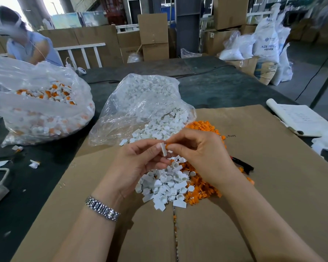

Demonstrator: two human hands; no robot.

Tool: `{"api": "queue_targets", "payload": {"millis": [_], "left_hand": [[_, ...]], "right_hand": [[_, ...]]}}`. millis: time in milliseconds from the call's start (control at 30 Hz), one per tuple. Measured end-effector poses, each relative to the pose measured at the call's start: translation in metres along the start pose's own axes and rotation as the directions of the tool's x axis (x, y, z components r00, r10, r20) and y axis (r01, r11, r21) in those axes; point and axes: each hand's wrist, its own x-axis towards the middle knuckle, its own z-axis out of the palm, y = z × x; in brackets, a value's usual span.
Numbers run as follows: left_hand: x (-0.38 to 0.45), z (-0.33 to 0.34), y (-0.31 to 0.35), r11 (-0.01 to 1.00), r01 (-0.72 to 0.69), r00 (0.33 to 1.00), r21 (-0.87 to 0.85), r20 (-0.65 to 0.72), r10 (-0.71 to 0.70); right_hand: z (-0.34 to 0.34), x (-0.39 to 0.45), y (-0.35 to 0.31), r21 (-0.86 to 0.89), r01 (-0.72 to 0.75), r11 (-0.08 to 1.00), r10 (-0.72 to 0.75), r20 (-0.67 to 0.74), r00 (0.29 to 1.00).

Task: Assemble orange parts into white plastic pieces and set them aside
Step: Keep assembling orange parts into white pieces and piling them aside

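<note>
Insertion is in hand: the left hand (138, 159) pinches a white piece (163, 149), the right hand (197, 150) pinches an orange part (167, 144) just beside that grip; next seems a firm push home.

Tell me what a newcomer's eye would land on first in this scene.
First, the two hands meeting at centre: the left hand pinches a white plastic piece while the right hand presses an orange part against it. Beneath them, on flattened cardboard, lie a pile of white pieces and a pile of orange parts. At left on the dark table, a clear bag of assembled pieces bulges.
</note>
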Motion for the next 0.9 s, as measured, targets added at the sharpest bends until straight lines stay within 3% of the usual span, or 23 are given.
{"api": "queue_targets", "payload": {"millis": [333, 567, 800, 900], "left_hand": [[-0.0012, 0.0012, 0.0008, 0.996, 0.053, 0.998, -0.075, 0.045, -0.049], [-0.0002, 0.0056, -0.0002, 0.994, 0.049, 0.999, -0.093, -0.005, -0.050], [-0.0009, 0.0091, -0.0007, 0.991, 0.035, 0.999, -0.130, -0.009, -0.036], [-0.0012, 0.0085, -0.0004, 0.990, 0.034, 0.999, -0.139, -0.003, -0.035]], "right_hand": [[-0.0010, -0.0012, -0.0047, -0.170, 0.163, 0.972, -0.163, 0.016, 0.986], [0.0015, -0.0017, -0.0085, -0.308, 0.249, 0.918, -0.250, 0.037, 0.968], [0.0005, -0.0014, -0.0085, -0.245, 0.228, 0.942, -0.236, -0.003, 0.972], [-0.0011, -0.0017, -0.0058, -0.163, 0.162, 0.973, -0.164, 0.000, 0.986]]}}
